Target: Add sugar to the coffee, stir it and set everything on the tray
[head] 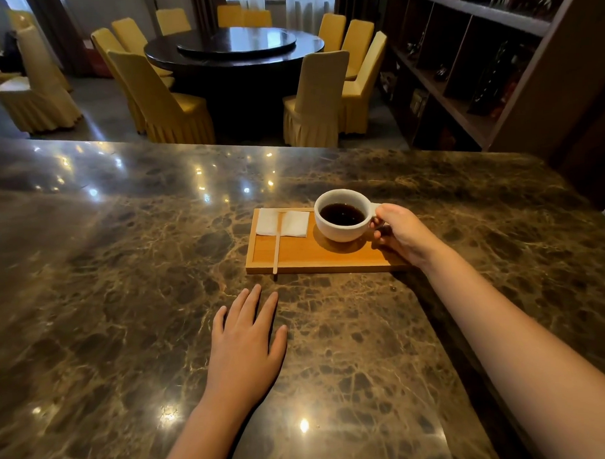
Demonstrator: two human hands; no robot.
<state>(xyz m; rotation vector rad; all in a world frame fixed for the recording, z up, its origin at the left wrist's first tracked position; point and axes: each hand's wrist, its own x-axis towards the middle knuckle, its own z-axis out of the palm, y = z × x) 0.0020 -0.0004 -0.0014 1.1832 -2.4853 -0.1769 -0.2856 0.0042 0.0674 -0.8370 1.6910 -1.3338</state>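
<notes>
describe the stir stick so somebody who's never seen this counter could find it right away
On the brown marble counter sits a rectangular wooden tray. The thin pale wooden stir stick lies on its left half, across a folded white napkin, its near end overhanging the tray's front edge. It is the only long, narrow thing there.

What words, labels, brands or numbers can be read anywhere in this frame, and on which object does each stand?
None can be read.
White ceramic coffee cup: plain, no mark.
Rectangular wooden tray: no print.
Folded white napkin: blank.
Thin wooden stir stick: blank.
Dark wooden shelving at right: items too dark and blurred to show any text.
</notes>
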